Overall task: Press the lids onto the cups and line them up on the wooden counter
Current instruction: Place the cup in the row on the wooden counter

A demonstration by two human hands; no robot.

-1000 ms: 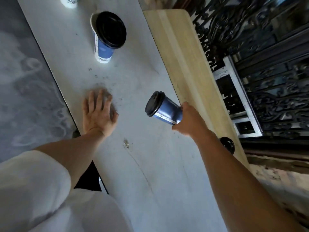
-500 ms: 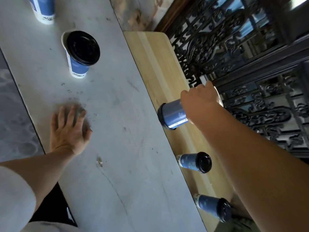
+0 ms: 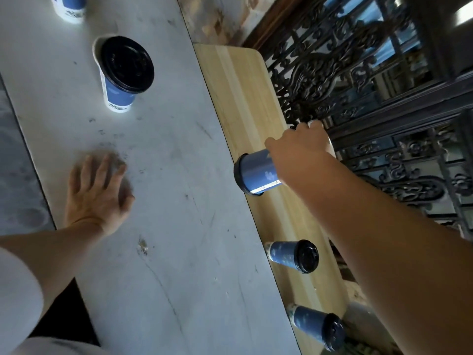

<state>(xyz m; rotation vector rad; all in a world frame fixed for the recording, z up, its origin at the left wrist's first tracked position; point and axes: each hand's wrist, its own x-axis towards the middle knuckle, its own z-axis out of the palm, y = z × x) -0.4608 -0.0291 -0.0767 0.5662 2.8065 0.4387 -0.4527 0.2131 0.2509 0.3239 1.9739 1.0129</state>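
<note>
My right hand [image 3: 298,146] grips a blue paper cup with a black lid [image 3: 256,172], tilted with the lid toward the left, over the wooden counter [image 3: 240,83]. Two more lidded blue cups stand on that counter nearer to me, one [image 3: 291,255] in the middle and one [image 3: 316,326] at the bottom. My left hand [image 3: 98,193] rests flat, fingers spread, on the grey marble table [image 3: 166,201]. Another blue cup with a black lid [image 3: 122,73] stands on the marble at the upper left. A further blue cup [image 3: 69,6] is cut off by the top edge.
A dark ornate iron railing [image 3: 358,73] runs along the far side of the wooden counter. A grey floor lies to the left of the marble table's edge. My white sleeve fills the lower left corner.
My right hand has carried the lidded cup from over the marble table across to the wooden counter. The view has swung, showing the two cups standing there. My left hand stays flat.
</note>
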